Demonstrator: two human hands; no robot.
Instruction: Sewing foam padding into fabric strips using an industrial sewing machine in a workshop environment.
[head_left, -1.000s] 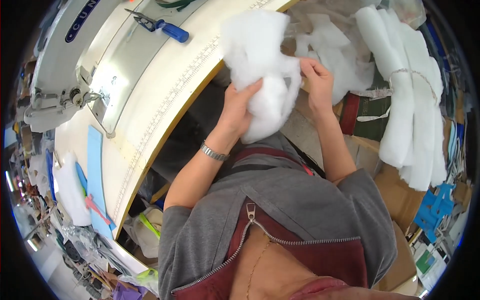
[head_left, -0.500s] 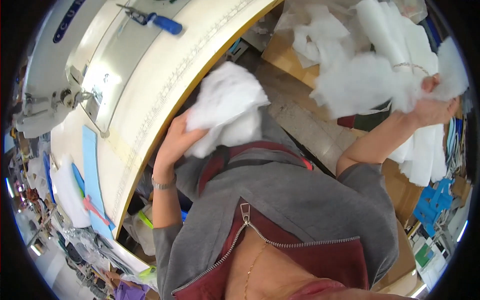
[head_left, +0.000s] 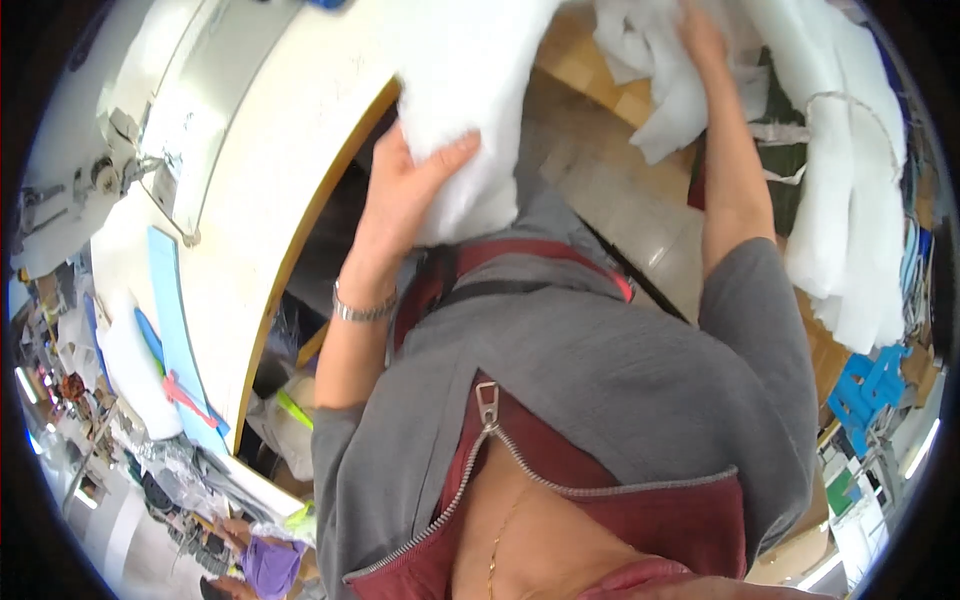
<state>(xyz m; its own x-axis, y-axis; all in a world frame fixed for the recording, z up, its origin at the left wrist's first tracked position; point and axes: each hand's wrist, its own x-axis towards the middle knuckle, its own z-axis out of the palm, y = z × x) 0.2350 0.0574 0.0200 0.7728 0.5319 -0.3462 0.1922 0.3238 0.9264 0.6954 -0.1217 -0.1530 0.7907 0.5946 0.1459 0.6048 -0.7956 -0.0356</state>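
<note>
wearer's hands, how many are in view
2: the left hand, left of centre, holding white padding; the right hand, at loose white pieces toward the upper right, partly unclear.

From here, L hand fingers mostly hidden behind white wadding, its top cut by upper edge. R hand, top right of ctr, blurred; grip unclear. Blue item, upper L, mostly cropped. Purple-clad person, btm L, part cut off.

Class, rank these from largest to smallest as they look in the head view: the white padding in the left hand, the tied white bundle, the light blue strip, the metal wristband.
1. White padding in left hand, tied white bundle: too alike to rank
2. Light blue strip
3. Metal wristband
</note>
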